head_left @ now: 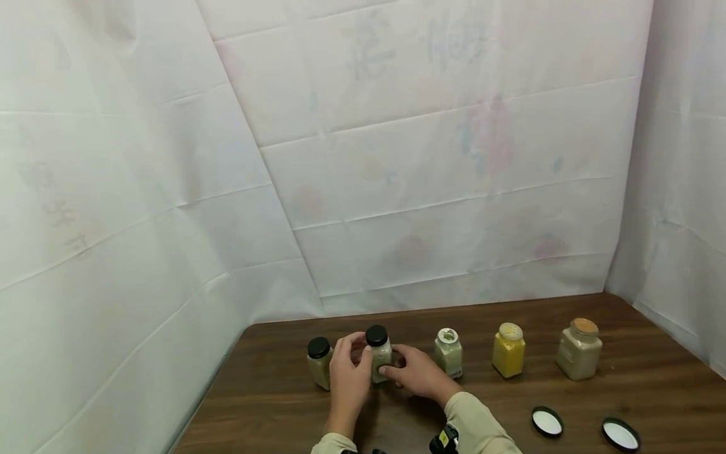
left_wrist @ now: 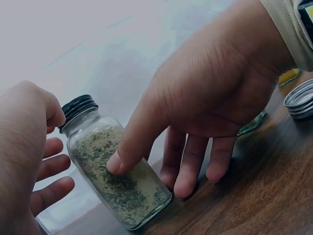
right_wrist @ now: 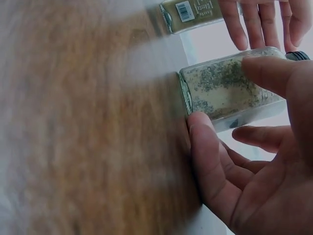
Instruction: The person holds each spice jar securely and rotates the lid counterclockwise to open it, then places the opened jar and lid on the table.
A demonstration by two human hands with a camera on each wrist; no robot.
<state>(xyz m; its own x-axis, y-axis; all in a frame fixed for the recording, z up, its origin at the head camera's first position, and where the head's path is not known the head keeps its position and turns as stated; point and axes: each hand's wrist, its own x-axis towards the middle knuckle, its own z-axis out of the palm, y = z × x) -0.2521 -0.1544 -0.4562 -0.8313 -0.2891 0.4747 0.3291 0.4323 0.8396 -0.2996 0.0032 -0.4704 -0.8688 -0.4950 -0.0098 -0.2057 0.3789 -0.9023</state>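
Observation:
A glass spice jar (left_wrist: 117, 171) with a black lid (head_left: 376, 335), filled with dried green herb flakes, stands on the wooden table between both hands. My right hand (head_left: 422, 375) holds its body, thumb across one face and the other fingers at the side and low by the table. Beside the lid is my left hand (head_left: 348, 375), its thumb tip at the lid's edge and its other fingers spread, loosely extended, next to the jar. Left of that hand stands another black-lidded jar (head_left: 319, 369), partly covered by it in the head view.
To the right stand three uncapped jars: a pale green one (head_left: 449, 359), a yellow one (head_left: 508, 356) and a larger beige one (head_left: 578, 356). Two lids (head_left: 547, 421) lie upturned at the front right. White cloth (head_left: 425, 189) hangs behind the table (head_left: 272, 403).

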